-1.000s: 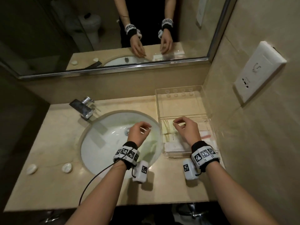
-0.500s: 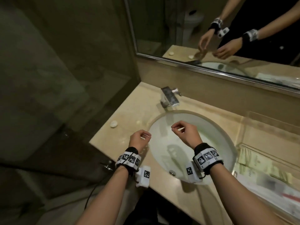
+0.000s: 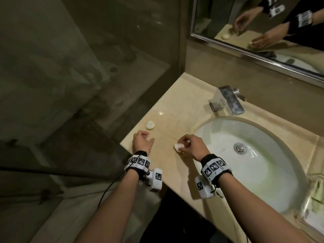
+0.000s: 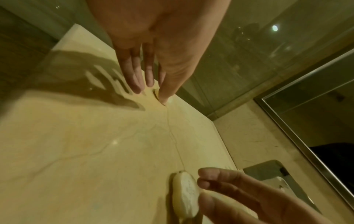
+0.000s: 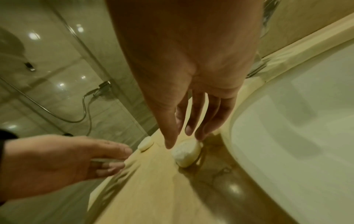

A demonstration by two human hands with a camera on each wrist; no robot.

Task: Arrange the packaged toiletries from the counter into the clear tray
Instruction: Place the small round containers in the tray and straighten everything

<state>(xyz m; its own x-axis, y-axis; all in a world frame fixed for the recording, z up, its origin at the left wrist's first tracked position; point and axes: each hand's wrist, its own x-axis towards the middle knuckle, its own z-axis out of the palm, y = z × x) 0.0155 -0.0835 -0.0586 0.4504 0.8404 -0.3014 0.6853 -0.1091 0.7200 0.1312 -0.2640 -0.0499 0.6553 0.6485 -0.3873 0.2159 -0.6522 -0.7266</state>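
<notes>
A: Head view only: tray [image 3: 306, 210] cut off at right edge, beyond the sink [image 3: 263, 172]. Green packets [image 3: 317, 191] inside; count not readable.

B: Noted. Not visible from either wrist. Sink contents?

A: Only the drain [image 3: 239, 148] visible. Faucet [image 3: 228, 100] behind the rim.

B: Pucks on the counter [image 3: 175, 109]?

A: Two, white, round. Far puck [image 3: 150, 124] near the counter's left edge, flat. Near puck [image 3: 178, 146] just beside the sink rim, under the right hand [image 3: 192, 148].

B: Grip on it?

A: Mostly hidden by knuckles from the head. Right wrist view: thumb on one side of the near puck [image 5: 186, 151], fingers on the other, pinching. Left wrist view: same puck [image 4: 184, 195] tipped up on edge, lower edge on the counter, fingertips [image 4: 210, 181] against its face.

B: Left hand [image 3: 142, 142]?

A: Loosely spread, nothing held, over the counter just short of the far puck. From its own wrist: far puck [image 4: 156, 92] mostly hidden behind the thumb. Contact cannot be told.

B: Anything unique to the right wrist?

A: Shower hose [image 5: 86, 103] behind glass; left hand [image 5: 57, 159] side-on; far puck [image 5: 146, 144] just beyond it.

B: Tally: two hands, two pucks, one tray.
</notes>
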